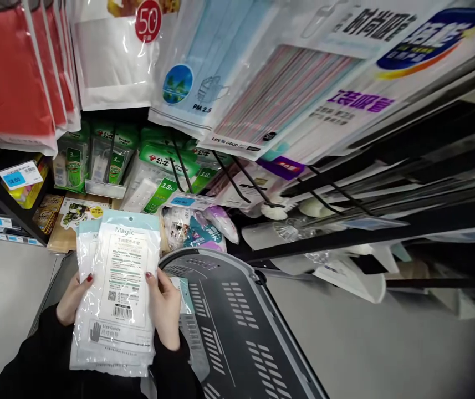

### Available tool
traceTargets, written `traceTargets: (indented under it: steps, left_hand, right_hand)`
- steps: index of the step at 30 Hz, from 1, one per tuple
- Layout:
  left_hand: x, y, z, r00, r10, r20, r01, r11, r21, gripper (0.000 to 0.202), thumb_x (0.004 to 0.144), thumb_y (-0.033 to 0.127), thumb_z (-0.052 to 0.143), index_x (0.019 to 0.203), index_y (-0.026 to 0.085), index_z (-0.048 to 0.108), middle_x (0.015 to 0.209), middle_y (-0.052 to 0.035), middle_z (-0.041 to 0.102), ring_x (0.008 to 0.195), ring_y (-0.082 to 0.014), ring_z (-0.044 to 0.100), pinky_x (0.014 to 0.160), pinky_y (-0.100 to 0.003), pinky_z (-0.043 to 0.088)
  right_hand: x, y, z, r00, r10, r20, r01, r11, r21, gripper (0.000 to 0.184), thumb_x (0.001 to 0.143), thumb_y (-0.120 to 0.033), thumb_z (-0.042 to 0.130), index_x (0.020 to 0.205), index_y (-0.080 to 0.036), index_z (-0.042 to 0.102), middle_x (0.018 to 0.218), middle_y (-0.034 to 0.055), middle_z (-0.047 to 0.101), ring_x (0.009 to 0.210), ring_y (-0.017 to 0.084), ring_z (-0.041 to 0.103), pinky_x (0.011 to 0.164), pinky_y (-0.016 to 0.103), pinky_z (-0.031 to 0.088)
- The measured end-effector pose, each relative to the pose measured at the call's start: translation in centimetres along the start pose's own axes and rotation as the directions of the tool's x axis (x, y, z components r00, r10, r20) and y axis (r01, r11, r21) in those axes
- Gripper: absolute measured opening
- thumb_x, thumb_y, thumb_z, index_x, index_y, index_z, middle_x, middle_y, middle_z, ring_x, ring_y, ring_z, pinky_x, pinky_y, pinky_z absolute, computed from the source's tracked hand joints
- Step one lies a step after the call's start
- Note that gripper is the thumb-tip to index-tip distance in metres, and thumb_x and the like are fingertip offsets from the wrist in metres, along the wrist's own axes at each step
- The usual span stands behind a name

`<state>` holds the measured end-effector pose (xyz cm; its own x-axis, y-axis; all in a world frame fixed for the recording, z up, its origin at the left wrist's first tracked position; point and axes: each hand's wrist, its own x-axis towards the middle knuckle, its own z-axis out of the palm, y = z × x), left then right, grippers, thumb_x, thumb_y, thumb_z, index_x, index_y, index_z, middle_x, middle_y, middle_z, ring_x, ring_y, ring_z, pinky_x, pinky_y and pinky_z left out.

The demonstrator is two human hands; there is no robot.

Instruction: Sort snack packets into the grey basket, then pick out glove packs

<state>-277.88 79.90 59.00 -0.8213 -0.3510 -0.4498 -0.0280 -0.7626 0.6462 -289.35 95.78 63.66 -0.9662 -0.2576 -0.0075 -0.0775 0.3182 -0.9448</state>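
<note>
Two or more flat packs of gloves (127, 266), white and pale teal with "Magic" and a hand-shaped size guide printed on them, are held upright in a loose stack. My left hand (72, 299) grips their left edge, thumb in front. On the right edge, my right hand (166, 305) closes with its thumb on the front pack and its fingers mostly hidden behind. Just past my right hand, a similar teal-topped pack (185, 296) lies in a grey plastic shopping basket (237, 321), partly covered by my hand and sleeve.
Shelving with metal hooks (237, 177) rises ahead, close to the basket. Bagged face masks (216, 61), straw packs (291, 94) and red packs (8, 72) hang above. Green-topped power strip packs (162, 177) hang lower. Grey floor (370, 343) shows at both sides.
</note>
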Motion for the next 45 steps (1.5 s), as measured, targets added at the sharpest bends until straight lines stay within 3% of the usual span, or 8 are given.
traceTargets:
  steps: [5, 13, 24, 29, 33, 39, 41, 45]
  left_hand:
    - [0.1, -0.1, -0.9, 1.0, -0.021, -0.003, 0.021, 0.999, -0.029, 0.059, 0.075, 0.045, 0.06, 0.123, 0.013, 0.05, 0.108, -0.014, 0.066, 0.105, -0.0313, 0.058, 0.088, -0.041, 0.045]
    - [-0.9, 0.6, -4.0, 0.992, 0.003, -0.129, -0.01, 0.998, -0.054, 0.049, 0.059, 0.03, 0.075, 0.103, 0.014, 0.063, 0.089, -0.0112, 0.072, 0.097, -0.037, 0.061, 0.08, -0.043, 0.049]
    - [0.0, 4.1, -5.7, 0.94, 0.104, -0.326, -0.12, 0.992, -0.03, 0.065, 0.053, 0.022, 0.077, 0.115, 0.011, 0.058, 0.087, -0.0119, 0.073, 0.086, -0.0351, 0.065, 0.081, -0.042, 0.052]
    - [0.5, 4.0, -6.9, 0.911, 0.047, -0.41, -0.076, 0.996, -0.055, 0.064, 0.052, 0.022, 0.075, 0.113, 0.014, 0.06, 0.082, -0.0076, 0.074, 0.087, -0.0336, 0.065, 0.078, -0.039, 0.054]
    - [1.1, 3.3, -9.7, 0.903, -0.042, -0.429, -0.008, 0.993, -0.115, 0.049, 0.051, 0.018, 0.072, 0.1, 0.019, 0.066, 0.071, -0.0028, 0.073, 0.085, -0.0325, 0.066, 0.076, -0.039, 0.055]
    - [2.5, 3.1, -11.9, 0.915, -0.193, -0.354, 0.162, 0.98, -0.115, 0.026, 0.038, 0.011, 0.071, 0.062, 0.021, 0.067, 0.053, 0.0002, 0.069, 0.078, -0.0338, 0.067, 0.069, -0.038, 0.057]
    - [2.8, 3.0, -11.8, 0.911, -0.198, -0.361, 0.172, 0.98, -0.102, 0.026, 0.035, 0.011, 0.07, 0.058, 0.022, 0.066, 0.052, 0.0002, 0.069, 0.079, -0.0356, 0.067, 0.068, -0.039, 0.058]
    - [2.9, 2.6, -11.6, 0.923, -0.156, -0.351, 0.149, 0.988, -0.049, 0.045, 0.037, 0.013, 0.069, 0.079, 0.029, 0.07, 0.056, 0.0034, 0.07, 0.084, -0.0353, 0.066, 0.068, -0.038, 0.057]
  right_hand:
    - [-0.5, 0.5, 0.8, 0.993, -0.12, 0.016, 0.121, 0.993, -0.018, 0.028, 0.08, -0.038, 0.055, 0.082, -0.013, 0.068, 0.084, 0.0088, 0.061, 0.08, 0.02, 0.055, 0.072, 0.029, 0.046]
    - [-0.9, 0.7, 2.7, 0.981, 0.002, 0.194, -0.008, 1.0, 0.028, 0.032, 0.081, -0.042, 0.052, 0.094, -0.014, 0.062, 0.087, 0.0079, 0.066, 0.076, 0.02, 0.059, 0.065, 0.027, 0.047]
    - [3.3, -2.1, -0.3, 0.995, 0.031, -0.092, -0.002, 0.954, 0.301, 0.024, 0.076, -0.04, 0.059, 0.084, -0.018, 0.054, 0.081, 0.0026, 0.062, 0.074, 0.017, 0.055, 0.068, 0.027, 0.042]
    - [3.1, 1.6, -1.9, 0.961, 0.184, 0.205, -0.274, 0.703, 0.656, 0.025, 0.07, -0.031, 0.065, 0.09, -0.021, 0.054, 0.08, 0.0007, 0.061, 0.059, 0.013, 0.054, 0.054, 0.024, 0.041]
    - [2.0, 5.2, -1.7, 0.936, 0.188, 0.298, -0.352, 0.508, 0.786, 0.021, 0.077, -0.041, 0.054, 0.081, -0.021, 0.052, 0.051, -0.0087, 0.038, 0.03, 0.004, 0.019, 0.034, 0.019, 0.022]
    - [2.0, 4.9, -1.5, 0.932, -0.07, 0.355, -0.36, -0.079, 0.93, 0.035, 0.084, -0.052, 0.041, 0.09, -0.018, 0.049, 0.05, -0.0114, 0.029, 0.03, 0.002, 0.005, 0.029, 0.016, 0.013]
    - [2.5, 4.5, -1.7, 0.958, -0.037, 0.284, -0.283, 0.041, 0.958, 0.043, 0.084, -0.06, 0.034, 0.091, -0.019, 0.048, 0.052, -0.0107, 0.027, 0.032, 0.003, 0.004, 0.03, 0.017, 0.012]
    - [3.2, 5.1, -3.2, 0.995, 0.085, -0.05, -0.042, 0.823, 0.567, 0.063, 0.079, -0.072, 0.011, 0.085, -0.021, 0.049, 0.052, -0.0077, 0.026, 0.034, 0.007, 0.011, 0.035, 0.022, 0.018]
